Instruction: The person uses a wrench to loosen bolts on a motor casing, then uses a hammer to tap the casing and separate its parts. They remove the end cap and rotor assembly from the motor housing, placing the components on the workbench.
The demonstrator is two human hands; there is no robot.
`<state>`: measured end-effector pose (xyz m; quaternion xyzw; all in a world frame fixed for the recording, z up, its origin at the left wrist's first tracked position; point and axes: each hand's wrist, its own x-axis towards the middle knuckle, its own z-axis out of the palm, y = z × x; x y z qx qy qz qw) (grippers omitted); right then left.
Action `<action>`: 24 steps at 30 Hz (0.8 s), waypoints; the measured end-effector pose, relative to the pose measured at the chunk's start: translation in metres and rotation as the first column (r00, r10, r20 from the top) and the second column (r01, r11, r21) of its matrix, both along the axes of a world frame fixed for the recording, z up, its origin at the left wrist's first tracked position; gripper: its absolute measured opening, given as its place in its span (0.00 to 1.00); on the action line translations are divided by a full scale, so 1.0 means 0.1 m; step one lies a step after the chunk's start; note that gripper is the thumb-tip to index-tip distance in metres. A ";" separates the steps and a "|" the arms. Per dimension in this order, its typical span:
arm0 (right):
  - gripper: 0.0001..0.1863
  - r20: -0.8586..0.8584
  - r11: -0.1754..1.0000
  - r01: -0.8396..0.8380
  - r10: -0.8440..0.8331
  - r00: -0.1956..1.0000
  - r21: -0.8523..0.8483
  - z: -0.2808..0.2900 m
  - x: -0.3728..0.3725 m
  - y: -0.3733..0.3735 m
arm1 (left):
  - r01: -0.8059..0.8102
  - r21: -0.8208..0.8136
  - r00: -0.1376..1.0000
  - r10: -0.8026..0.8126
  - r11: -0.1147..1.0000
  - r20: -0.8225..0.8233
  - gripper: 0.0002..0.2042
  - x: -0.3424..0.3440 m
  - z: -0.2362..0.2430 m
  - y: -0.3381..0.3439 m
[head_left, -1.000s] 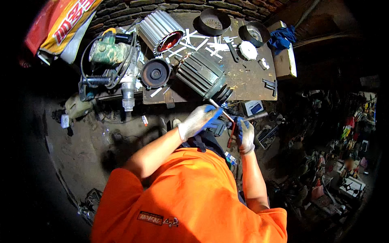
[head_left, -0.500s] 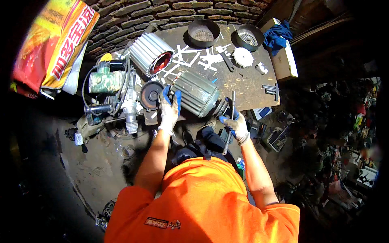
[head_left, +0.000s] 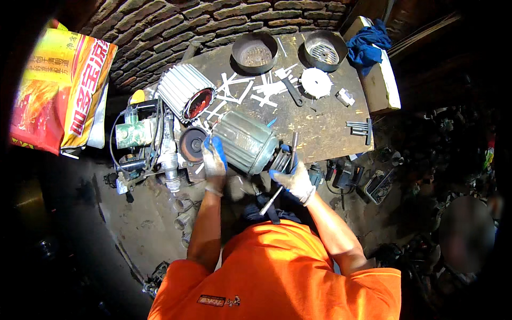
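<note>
Scuffed worktop (head_left: 341, 128): left fingers (head_left: 219, 148) touch ribbed motor (head_left: 242, 141), grip unclear; right (head_left: 276, 175) clasp metal rod (head_left: 271, 201).

The left hand (head_left: 215, 164) had left its place close beside the right hand (head_left: 296, 183) and come across to the left end of the green motor (head_left: 242, 140), near the round dark cover (head_left: 191, 145); the right hand's metal rod (head_left: 271, 201), almost vertical in view half a second earlier, had tilted, its lower end swinging leftward

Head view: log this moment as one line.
left hand: at motor end | right hand: holding rod | motor: at table front edge | on table: white disc, strips
</note>
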<state>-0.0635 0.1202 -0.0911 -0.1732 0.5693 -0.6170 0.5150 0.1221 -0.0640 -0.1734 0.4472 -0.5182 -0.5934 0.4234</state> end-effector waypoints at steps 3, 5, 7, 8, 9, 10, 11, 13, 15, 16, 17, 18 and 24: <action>0.39 -0.088 0.984 -0.034 0.050 0.995 0.175 0.32 -0.22 -0.10 | 0.161 -0.238 0.839 -0.006 0.958 0.545 0.28 -0.16 0.49 -0.14; 0.35 0.116 0.996 0.024 -0.034 0.993 0.089 0.18 -0.32 -0.12 | 0.386 -0.239 0.671 -0.094 0.891 0.735 0.31 -0.39 1.02 -0.23; 0.30 0.092 0.997 0.050 -0.055 0.994 0.055 0.20 -0.42 -0.17 | 0.287 -0.083 0.521 -0.083 0.954 0.849 0.39 -0.75 1.57 -0.23; 0.29 0.129 0.996 0.065 -0.072 0.989 0.058 0.17 -0.47 -0.20 | 0.260 0.024 0.385 -0.126 0.965 0.914 0.42 -0.89 1.65 -0.29; 0.25 0.194 0.992 0.125 -0.119 0.974 -0.019 0.12 -0.50 -0.22 | 0.258 -0.048 0.329 -0.041 0.965 0.943 0.41 -1.04 1.73 -0.26; 0.22 0.154 0.998 0.042 -0.036 0.987 -0.040 0.08 -0.59 -0.23 | 0.261 -0.120 0.273 0.045 0.958 0.961 0.39 -1.15 1.78 -0.25; 0.20 0.161 0.997 0.060 -0.052 0.986 -0.047 0.04 -0.60 -0.24 | 0.277 -0.248 0.331 0.150 0.928 0.932 0.36 -1.15 1.64 -0.28; 0.17 0.175 0.999 0.045 -0.039 0.984 -0.029 0.02 -0.65 -0.25 | 0.234 -0.461 0.574 0.260 0.856 0.776 0.33 -1.17 1.41 -0.30; 0.15 0.174 0.996 0.025 -0.011 0.985 -0.082 -0.05 -0.67 -0.26 | 0.196 -0.602 0.727 0.298 0.774 0.618 0.29 -1.21 1.34 -0.37; 0.15 0.062 0.998 -0.048 0.051 0.997 -0.045 0.01 -0.73 -0.25 | 0.161 -0.625 0.772 0.297 0.764 0.562 0.26 -1.27 1.38 -0.36; 0.15 0.129 0.999 0.014 -0.009 0.992 -0.043 0.05 -0.71 -0.25 | 0.142 -0.608 0.807 0.265 0.781 0.528 0.24 -1.31 1.37 -0.34; 0.15 0.188 0.996 0.079 -0.070 0.980 -0.044 0.09 -0.71 -0.28 | 0.121 -0.597 0.844 0.235 0.793 0.483 0.22 -1.35 1.38 -0.34; 0.17 -0.100 0.935 0.263 -0.245 0.964 0.239 0.28 -0.82 0.14 | 0.138 -0.570 0.784 0.262 0.810 0.562 0.14 -1.42 1.34 -0.42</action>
